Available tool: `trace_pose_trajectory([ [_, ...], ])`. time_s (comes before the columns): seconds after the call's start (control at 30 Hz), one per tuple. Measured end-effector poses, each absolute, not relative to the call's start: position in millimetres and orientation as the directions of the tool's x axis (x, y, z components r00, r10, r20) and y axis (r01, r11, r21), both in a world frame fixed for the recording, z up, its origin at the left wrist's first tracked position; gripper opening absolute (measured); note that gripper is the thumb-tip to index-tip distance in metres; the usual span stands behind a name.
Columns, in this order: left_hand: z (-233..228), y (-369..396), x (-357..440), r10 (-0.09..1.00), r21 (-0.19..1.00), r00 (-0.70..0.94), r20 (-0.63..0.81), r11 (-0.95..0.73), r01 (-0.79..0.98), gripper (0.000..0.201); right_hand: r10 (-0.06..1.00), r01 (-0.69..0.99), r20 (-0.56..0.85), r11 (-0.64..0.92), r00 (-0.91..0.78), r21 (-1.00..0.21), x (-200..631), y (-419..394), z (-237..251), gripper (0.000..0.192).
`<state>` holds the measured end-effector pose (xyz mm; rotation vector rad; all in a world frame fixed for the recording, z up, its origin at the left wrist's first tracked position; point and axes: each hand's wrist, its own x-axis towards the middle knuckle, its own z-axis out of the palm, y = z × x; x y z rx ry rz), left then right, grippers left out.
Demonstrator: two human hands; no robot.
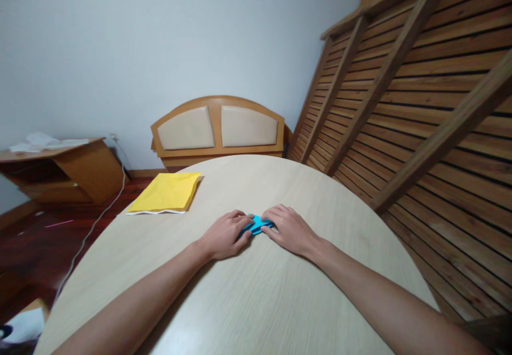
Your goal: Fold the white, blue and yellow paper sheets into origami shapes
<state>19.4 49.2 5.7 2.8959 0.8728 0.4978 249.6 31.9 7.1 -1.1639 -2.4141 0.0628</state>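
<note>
A small folded piece of blue paper [256, 224] lies on the round pale wooden table [248, 291], near its middle. My left hand [226, 235] rests on the paper's left end with fingers curled over it. My right hand [290, 230] presses down on its right end. Both hands pinch the paper flat against the tabletop, and most of it is hidden under my fingers.
A stack of yellow paper sheets [166, 192] sits at the table's far left edge. Beyond the table stand a wooden headboard [218, 128] against the wall, a slatted bed frame [420, 94] leaning at the right, and a low wooden desk [56, 171] at the left.
</note>
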Motion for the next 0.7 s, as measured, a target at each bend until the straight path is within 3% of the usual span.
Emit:
trace_pose_trajectory([
  [0.4,8.7,44.0,26.9,0.551,0.152,0.784,0.287,-0.834,0.531,0.022,0.698,0.709,0.373,0.693,-0.612,-0.134,242.3,32.9,4.2,0.01],
  [0.7,7.3,46.9,20.5,0.571,0.185,0.767,0.291,-0.821,0.54,0.036,0.682,0.702,0.386,0.704,-0.622,-0.112,245.3,32.7,8.1,0.008],
])
